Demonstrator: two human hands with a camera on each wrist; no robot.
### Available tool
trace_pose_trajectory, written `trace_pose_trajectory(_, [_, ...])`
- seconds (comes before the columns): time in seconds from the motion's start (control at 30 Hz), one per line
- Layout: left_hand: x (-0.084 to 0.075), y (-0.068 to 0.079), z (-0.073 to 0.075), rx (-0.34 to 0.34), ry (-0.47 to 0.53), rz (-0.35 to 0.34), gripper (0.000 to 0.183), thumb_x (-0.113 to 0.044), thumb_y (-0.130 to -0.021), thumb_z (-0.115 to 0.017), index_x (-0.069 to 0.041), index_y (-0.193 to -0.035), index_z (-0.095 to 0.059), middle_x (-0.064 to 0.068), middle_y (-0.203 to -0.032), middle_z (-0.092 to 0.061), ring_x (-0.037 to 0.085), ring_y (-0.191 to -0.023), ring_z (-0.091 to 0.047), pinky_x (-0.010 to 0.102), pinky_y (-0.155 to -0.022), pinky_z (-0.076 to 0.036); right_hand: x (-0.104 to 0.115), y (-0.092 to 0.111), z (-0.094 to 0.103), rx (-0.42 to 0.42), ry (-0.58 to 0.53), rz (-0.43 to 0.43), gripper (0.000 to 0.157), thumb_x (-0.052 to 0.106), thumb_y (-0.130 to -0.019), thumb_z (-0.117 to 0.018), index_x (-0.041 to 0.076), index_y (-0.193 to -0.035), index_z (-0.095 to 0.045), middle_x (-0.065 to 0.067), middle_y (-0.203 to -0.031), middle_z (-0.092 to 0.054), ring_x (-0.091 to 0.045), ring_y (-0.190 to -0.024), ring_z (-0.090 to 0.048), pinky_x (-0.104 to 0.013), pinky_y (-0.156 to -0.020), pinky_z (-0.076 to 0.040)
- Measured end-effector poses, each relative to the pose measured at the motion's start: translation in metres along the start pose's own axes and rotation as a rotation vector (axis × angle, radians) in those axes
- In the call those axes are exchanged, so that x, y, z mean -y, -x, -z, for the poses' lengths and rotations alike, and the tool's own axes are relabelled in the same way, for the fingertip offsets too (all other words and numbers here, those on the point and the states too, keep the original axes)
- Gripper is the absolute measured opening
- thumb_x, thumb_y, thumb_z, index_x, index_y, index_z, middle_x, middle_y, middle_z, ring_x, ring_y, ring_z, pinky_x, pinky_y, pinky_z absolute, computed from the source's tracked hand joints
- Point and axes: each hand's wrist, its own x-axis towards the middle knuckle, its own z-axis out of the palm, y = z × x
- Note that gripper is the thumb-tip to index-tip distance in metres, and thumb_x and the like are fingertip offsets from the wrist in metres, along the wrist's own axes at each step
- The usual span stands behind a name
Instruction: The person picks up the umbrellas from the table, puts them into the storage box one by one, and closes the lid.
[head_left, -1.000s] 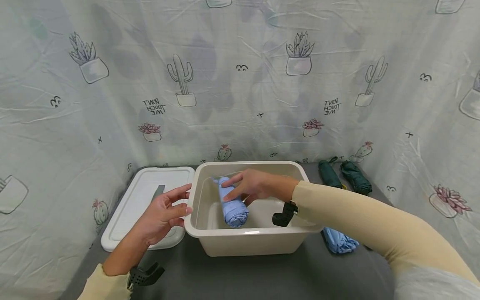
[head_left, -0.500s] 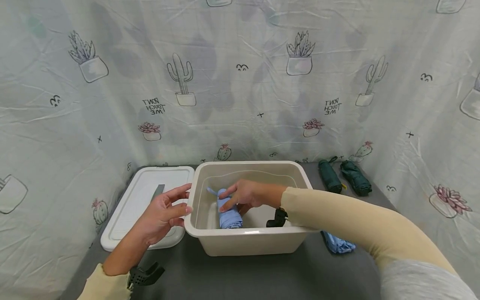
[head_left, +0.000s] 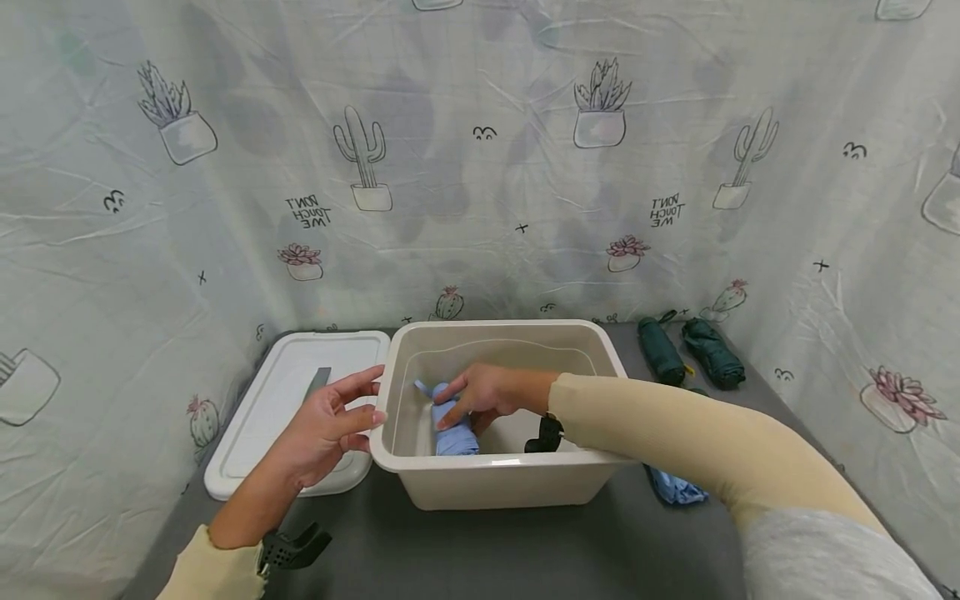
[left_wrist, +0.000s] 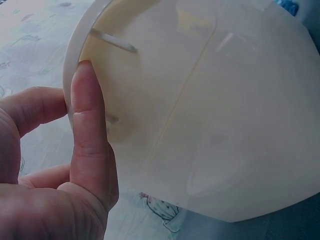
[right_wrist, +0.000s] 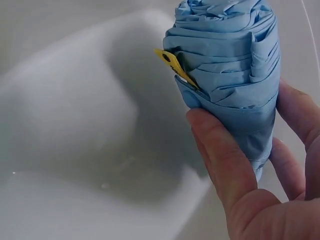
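Observation:
In the head view, my right hand (head_left: 483, 398) reaches down into a beige plastic bin (head_left: 517, 485) and grips a light-blue folded umbrella (head_left: 454, 433). Thumb and fingers lie on opposite sides of the umbrella, which is near the bin's left wall. Its gathered end, a snap button and a yellow tag (right_wrist: 175, 66) show in the right wrist view. The near end is partly hidden behind the front rim. My left hand (head_left: 330, 427) pinches the bin's left rim, with its thumb (left_wrist: 90, 112) along one face of the wall and fingers on the other.
A white lid (head_left: 258, 417) lies left of the bin, partly behind my left hand. Two dark-green folded bundles (head_left: 660, 352) lie at the back right. Another crumpled blue bundle (head_left: 678, 487) sits right of the bin under my right forearm. A printed curtain (head_left: 480, 183) surrounds the grey table (head_left: 480, 554).
My right hand has lowered the umbrella deeper into the bin and slightly toward me, so the front rim now hides its near end. The left hand has stayed on the rim.

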Motion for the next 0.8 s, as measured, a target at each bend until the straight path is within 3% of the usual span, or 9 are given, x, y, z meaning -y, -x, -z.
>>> trace_pose_trajectory(0.17, [-0.0006,0.0007,0.0006,-0.006,-0.001,0.007,0.07,-0.001,-0.098,-0.065,0.0,-0.158,-0.031,0.017,-0.13,-0.05,0.028,-0.106,-0.072,0.043,-0.074,-0.065,0.0018,-0.0016,-0.0033,0.044,0.003,-0.003,0.052,0.004,-0.082,-0.084,0.009,-0.132,-0.07,-0.015,-0.106,-0.072,-0.023,-0.072,-0.066,-0.037,-0.063,-0.062])
trace_pose_trajectory(0.33, [-0.0022,0.0008,-0.0007,-0.019,-0.012,0.029,0.071,-0.002,-0.097,-0.066,-0.001,-0.159,-0.031,0.017,-0.131,-0.049,0.024,-0.102,-0.071,0.039,-0.071,-0.065,0.0032,-0.0032,-0.005,0.073,-0.015,-0.005,0.053,-0.003,-0.084,-0.08,0.005,-0.134,-0.067,-0.016,-0.117,-0.067,-0.024,-0.076,-0.069,-0.045,-0.078,-0.064])
trace_pose_trajectory(0.47, [-0.0026,0.0013,-0.0006,-0.03,-0.019,0.031,0.072,-0.001,-0.097,-0.067,-0.001,-0.159,-0.031,0.017,-0.131,-0.049,0.023,-0.101,-0.07,0.034,-0.067,-0.064,0.0048,-0.0048,-0.0036,0.092,-0.03,0.014,0.048,-0.008,-0.086,-0.075,-0.002,-0.132,-0.066,-0.015,-0.109,-0.072,-0.023,-0.081,-0.072,-0.044,-0.091,-0.062])
trace_pose_trajectory(0.63, [-0.0016,0.0025,0.0005,-0.029,-0.013,0.023,0.071,-0.001,-0.097,-0.065,0.0,-0.159,-0.031,0.017,-0.13,-0.05,0.022,-0.099,-0.07,0.031,-0.065,-0.063,0.0043,-0.0079,-0.0039,0.138,-0.023,0.0,0.045,-0.009,-0.087,-0.073,-0.003,-0.131,-0.066,-0.013,-0.096,-0.076,-0.023,-0.084,-0.072,-0.041,-0.092,-0.062])
trace_pose_trajectory(0.8, [-0.0008,0.0014,-0.0005,-0.03,-0.016,0.024,0.07,-0.001,-0.097,-0.066,-0.001,-0.159,-0.032,0.019,-0.131,-0.049,0.023,-0.099,-0.07,0.031,-0.065,-0.063,0.0042,-0.0065,-0.0032,0.155,-0.013,-0.01,0.044,-0.007,-0.089,-0.072,-0.003,-0.132,-0.065,-0.012,-0.098,-0.077,-0.023,-0.087,-0.072,-0.041,-0.094,-0.061])
